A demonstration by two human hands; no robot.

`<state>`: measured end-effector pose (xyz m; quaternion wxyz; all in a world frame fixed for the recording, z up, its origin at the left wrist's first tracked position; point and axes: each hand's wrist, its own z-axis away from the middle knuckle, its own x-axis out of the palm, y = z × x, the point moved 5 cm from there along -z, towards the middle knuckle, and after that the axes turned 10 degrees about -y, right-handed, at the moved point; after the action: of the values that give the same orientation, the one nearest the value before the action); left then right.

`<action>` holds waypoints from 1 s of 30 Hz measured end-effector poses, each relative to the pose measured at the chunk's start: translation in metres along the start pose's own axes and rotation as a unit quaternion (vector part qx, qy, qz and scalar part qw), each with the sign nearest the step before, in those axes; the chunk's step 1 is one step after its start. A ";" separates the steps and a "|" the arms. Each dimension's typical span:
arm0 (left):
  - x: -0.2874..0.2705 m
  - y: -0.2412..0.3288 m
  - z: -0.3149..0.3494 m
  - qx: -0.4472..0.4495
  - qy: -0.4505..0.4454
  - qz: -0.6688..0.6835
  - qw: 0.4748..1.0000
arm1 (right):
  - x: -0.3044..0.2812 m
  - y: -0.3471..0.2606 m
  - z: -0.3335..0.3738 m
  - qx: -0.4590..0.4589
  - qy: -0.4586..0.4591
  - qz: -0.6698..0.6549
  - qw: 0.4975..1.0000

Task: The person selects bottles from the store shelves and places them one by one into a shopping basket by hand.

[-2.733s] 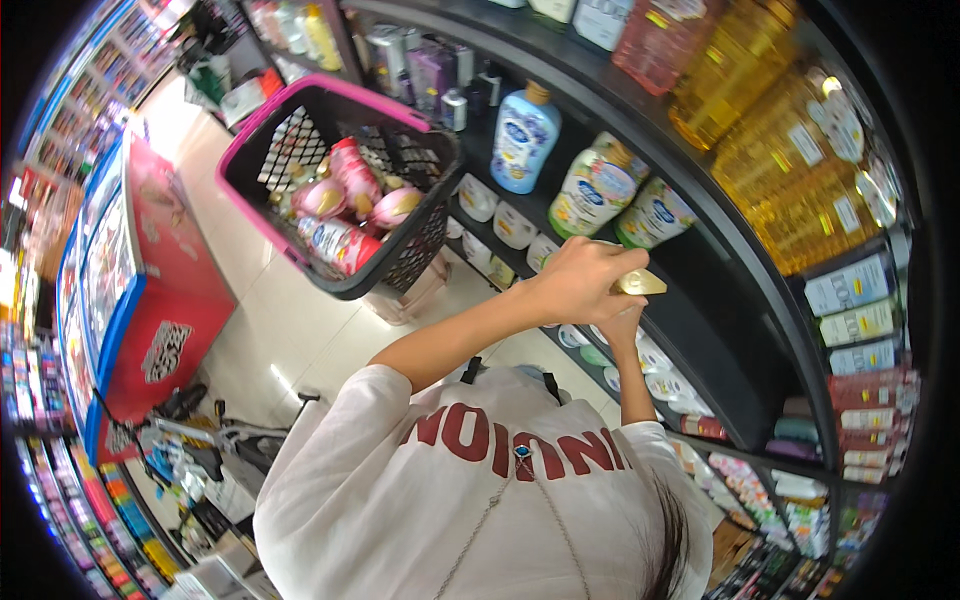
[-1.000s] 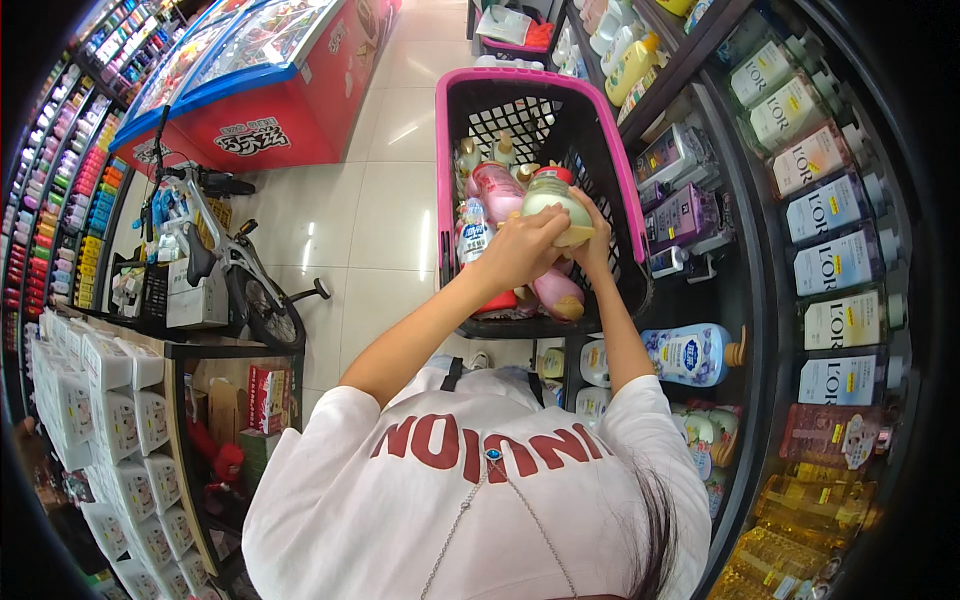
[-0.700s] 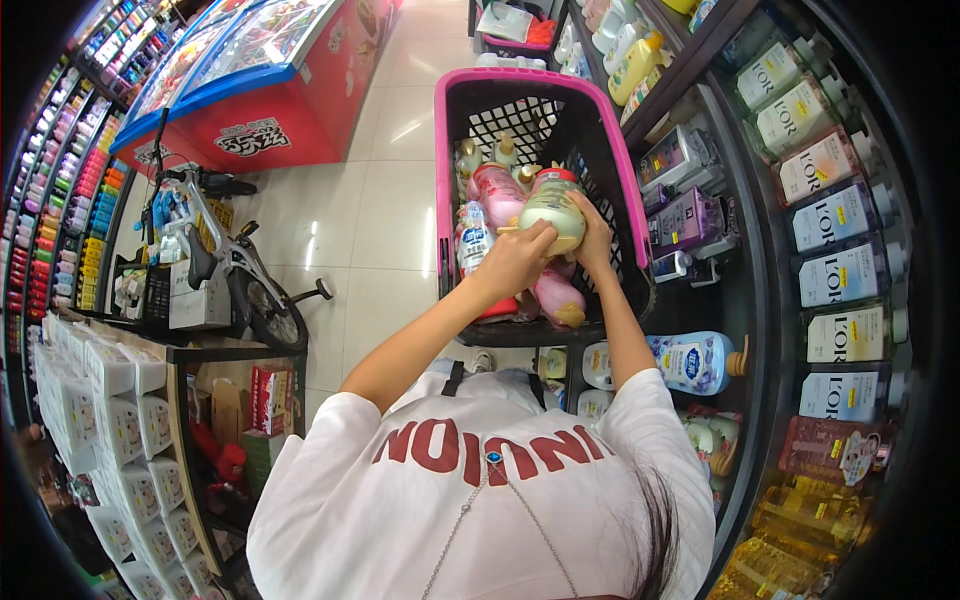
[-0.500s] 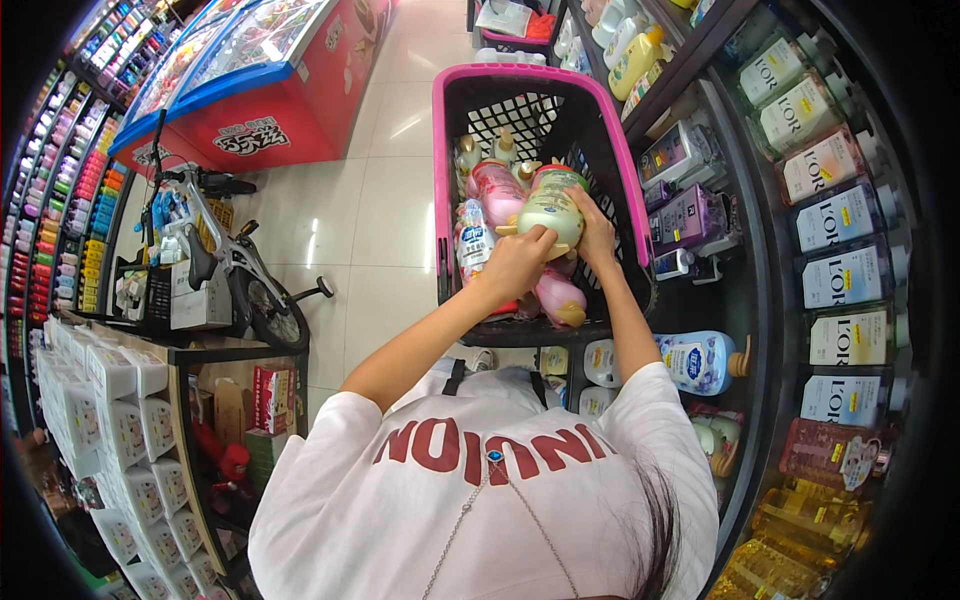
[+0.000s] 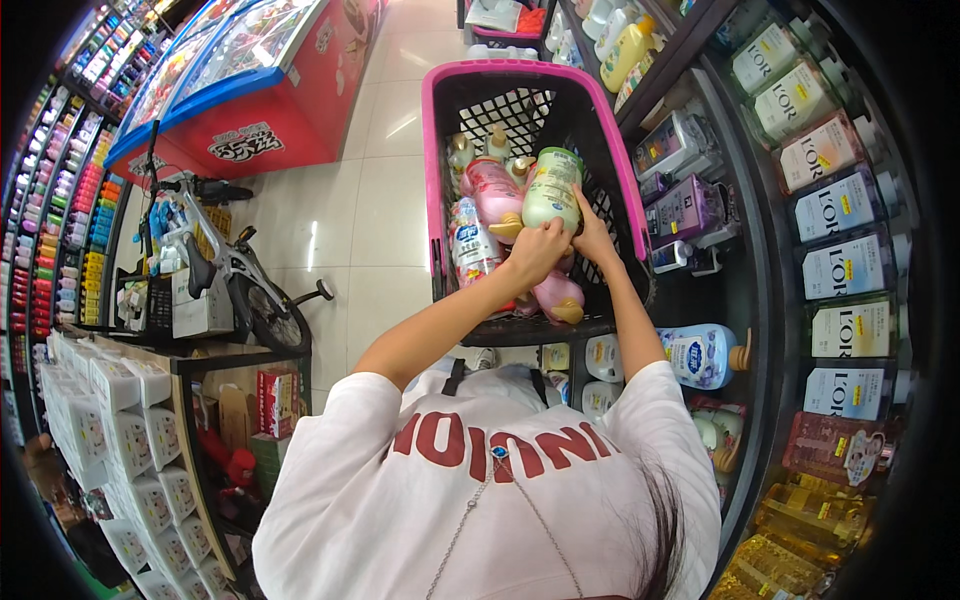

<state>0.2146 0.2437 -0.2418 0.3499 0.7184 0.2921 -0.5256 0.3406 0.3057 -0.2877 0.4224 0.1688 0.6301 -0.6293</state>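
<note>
Left grip (image 5: 538, 252), right grip (image 5: 594, 240), both on green bottle (image 5: 552, 192)

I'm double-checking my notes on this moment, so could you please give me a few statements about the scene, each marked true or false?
1. The left hand and the right hand are both on the pale green bottle. True.
2. The basket has a yellow rim. False: its rim is pink.
3. Pink bottles lie in the basket. True.
4. The bicycle is at the right of the picture. False: it is at the left, with the freezer beyond it.
5. The freezer is red with blue edging. True.
6. The sleeves of the shirt are black. False: they are white.
</note>
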 end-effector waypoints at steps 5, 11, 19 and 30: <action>0.016 -0.011 -0.014 -0.009 -0.037 -0.012 0.999 | 0.018 0.031 -0.005 0.148 -0.016 -0.593 0.791; 0.026 -0.001 -0.016 -0.001 -0.008 -0.049 0.999 | 0.042 0.041 -0.017 0.170 -0.026 -0.633 0.755; 0.022 0.004 -0.009 0.005 -0.022 -0.004 1.000 | 0.043 0.049 -0.032 0.170 0.024 -0.575 0.800; 0.023 -0.012 -0.004 0.007 -0.110 0.159 0.981 | 0.035 0.057 -0.024 0.185 0.004 -0.586 0.789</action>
<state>0.2143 0.2551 -0.2654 0.4540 0.6956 0.1306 -0.5412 0.3543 0.3258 -0.3544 -0.0693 -0.1559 0.4813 -0.8598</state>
